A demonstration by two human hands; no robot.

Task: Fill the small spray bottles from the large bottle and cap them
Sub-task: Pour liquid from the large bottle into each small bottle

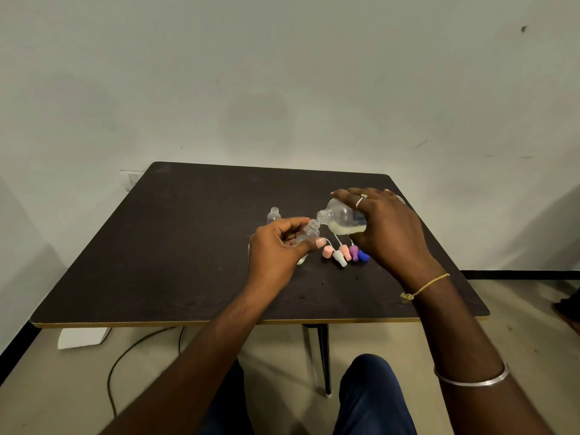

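My right hand (387, 229) grips the large clear bottle (340, 216), tipped on its side with whitish liquid pooled low inside. Its open mouth meets the neck of a small clear spray bottle (309, 234), held tilted in my left hand (277, 249). Another small bottle (274, 215) stands uncapped and upright behind my left hand. Several spray caps with thin white tubes lie in a row on the table: pink (327, 252), white (340, 258), pale pink (346, 252), purple (354, 253) and blue (363, 255). Part of another clear bottle (300, 260) shows under my left hand.
The dark square table (175, 265) stands against a pale wall. Below its front edge are a white box (83, 337) and a black cable (125, 359) on the floor. My knees in dark trousers sit under the near edge.
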